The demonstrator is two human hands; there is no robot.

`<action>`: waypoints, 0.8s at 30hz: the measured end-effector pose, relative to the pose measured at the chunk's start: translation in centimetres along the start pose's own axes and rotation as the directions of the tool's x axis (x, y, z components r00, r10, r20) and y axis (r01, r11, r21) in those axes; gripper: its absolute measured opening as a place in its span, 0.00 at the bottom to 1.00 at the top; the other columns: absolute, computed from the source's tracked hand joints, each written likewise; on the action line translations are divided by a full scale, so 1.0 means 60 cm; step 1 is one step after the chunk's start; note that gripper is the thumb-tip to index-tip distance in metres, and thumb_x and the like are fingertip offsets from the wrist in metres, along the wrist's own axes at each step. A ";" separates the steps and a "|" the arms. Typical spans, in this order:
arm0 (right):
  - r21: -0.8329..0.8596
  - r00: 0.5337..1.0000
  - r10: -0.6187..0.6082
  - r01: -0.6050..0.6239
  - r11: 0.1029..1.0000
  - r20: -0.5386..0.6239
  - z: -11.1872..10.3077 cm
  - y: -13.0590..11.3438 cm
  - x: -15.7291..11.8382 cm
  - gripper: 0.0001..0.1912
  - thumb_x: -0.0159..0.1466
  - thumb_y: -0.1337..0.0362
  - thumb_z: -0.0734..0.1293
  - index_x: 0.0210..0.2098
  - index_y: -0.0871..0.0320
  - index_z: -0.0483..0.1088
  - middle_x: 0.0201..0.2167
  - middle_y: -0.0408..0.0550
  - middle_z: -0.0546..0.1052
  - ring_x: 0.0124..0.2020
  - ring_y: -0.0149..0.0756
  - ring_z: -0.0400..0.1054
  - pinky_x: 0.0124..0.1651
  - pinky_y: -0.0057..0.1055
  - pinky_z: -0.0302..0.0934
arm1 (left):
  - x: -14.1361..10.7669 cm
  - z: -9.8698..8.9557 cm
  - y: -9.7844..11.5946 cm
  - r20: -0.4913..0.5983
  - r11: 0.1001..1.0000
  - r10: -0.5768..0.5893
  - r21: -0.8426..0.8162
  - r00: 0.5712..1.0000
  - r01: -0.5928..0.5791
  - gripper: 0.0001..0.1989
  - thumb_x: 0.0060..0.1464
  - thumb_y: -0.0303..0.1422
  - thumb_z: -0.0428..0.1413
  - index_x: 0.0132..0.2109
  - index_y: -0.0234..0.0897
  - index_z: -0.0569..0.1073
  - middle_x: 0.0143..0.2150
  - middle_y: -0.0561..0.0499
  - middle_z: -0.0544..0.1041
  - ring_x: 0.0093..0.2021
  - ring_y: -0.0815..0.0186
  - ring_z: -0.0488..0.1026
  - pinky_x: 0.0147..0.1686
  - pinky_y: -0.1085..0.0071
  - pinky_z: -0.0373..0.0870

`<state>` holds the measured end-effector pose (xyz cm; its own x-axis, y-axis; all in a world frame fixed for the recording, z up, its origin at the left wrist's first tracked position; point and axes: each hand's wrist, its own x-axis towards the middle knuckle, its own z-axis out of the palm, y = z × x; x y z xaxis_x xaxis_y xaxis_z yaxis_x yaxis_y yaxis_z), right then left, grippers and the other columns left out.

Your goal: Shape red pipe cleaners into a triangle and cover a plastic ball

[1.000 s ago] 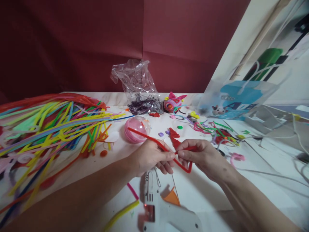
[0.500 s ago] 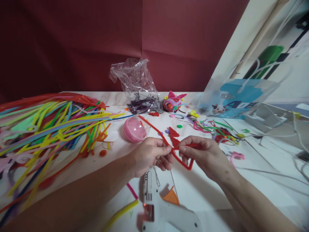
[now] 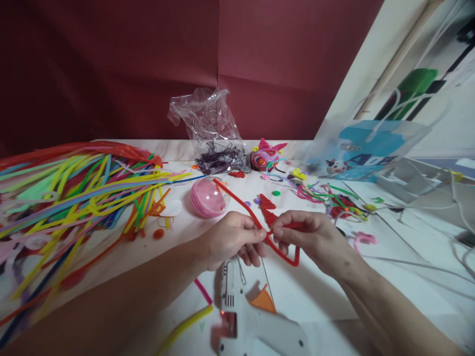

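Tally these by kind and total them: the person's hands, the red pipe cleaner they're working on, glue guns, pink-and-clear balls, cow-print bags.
Hands: 2 (left hand, right hand)
Held red pipe cleaner: 1, apparently one bent piece
Glue gun: 1
Pink-and-clear ball: 1
Cow-print bag: 1
Total: 6

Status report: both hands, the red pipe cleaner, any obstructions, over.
Left hand, right hand: both pinching the red pipe cleaner. Bent sharply near the right hand. Glue gun lying below them in view, not visibly blocking.
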<state>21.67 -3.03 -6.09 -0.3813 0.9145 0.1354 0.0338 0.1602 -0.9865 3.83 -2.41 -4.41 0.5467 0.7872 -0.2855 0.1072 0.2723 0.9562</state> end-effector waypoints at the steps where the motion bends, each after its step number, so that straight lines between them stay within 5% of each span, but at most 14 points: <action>1: 0.004 1.000 0.009 -0.009 1.000 0.005 0.001 0.000 0.000 0.16 0.56 0.58 0.72 0.27 0.68 0.69 0.20 0.50 0.68 0.20 0.29 0.62 0.21 0.17 0.60 | 0.000 0.001 0.000 -0.010 1.000 0.005 0.019 1.000 -0.004 0.10 0.51 0.29 0.50 0.23 0.30 0.67 0.18 0.53 0.70 0.15 0.75 0.66 0.16 0.79 0.56; 7: 0.209 0.997 0.015 0.000 0.978 -0.071 0.002 0.003 0.004 0.19 0.55 0.57 0.74 0.34 0.67 0.67 0.23 0.49 0.68 0.21 0.32 0.64 0.23 0.21 0.62 | 0.005 0.000 -0.002 -0.125 0.999 0.048 0.024 0.991 -0.046 0.09 0.49 0.28 0.50 0.23 0.32 0.64 0.17 0.55 0.68 0.13 0.77 0.62 0.14 0.79 0.55; 13: 0.276 0.976 -0.029 0.089 0.957 -0.217 -0.017 -0.001 0.008 0.20 0.55 0.54 0.74 0.32 0.65 0.70 0.27 0.50 0.67 0.25 0.32 0.63 0.24 0.21 0.62 | 0.005 -0.018 0.006 -0.123 0.982 0.162 0.122 0.979 -0.147 0.10 0.50 0.30 0.50 0.23 0.32 0.64 0.18 0.56 0.68 0.14 0.78 0.61 0.14 0.79 0.54; 20: 0.071 0.999 0.033 -0.034 0.997 0.026 -0.017 0.005 0.002 0.16 0.56 0.57 0.73 0.31 0.67 0.72 0.23 0.49 0.68 0.23 0.30 0.61 0.26 0.19 0.59 | -0.002 -0.035 0.023 0.016 0.933 0.192 0.308 0.981 -0.187 0.11 0.52 0.34 0.50 0.24 0.34 0.62 0.19 0.57 0.66 0.15 0.78 0.59 0.15 0.78 0.53; 24: 0.004 0.997 0.038 -0.039 0.999 0.062 -0.007 0.009 -0.001 0.16 0.55 0.57 0.74 0.29 0.66 0.73 0.21 0.47 0.68 0.21 0.28 0.60 0.24 0.18 0.57 | -0.006 -0.038 0.026 0.076 0.915 0.156 0.366 0.985 -0.173 0.12 0.52 0.34 0.50 0.24 0.34 0.61 0.18 0.57 0.65 0.15 0.78 0.58 0.15 0.79 0.52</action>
<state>22.07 -2.84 -6.58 -0.4363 0.8951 0.0916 0.0448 0.1233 -0.9914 1.94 -1.00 -2.97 0.6180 0.7758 -0.1270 0.3070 -0.0895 0.9475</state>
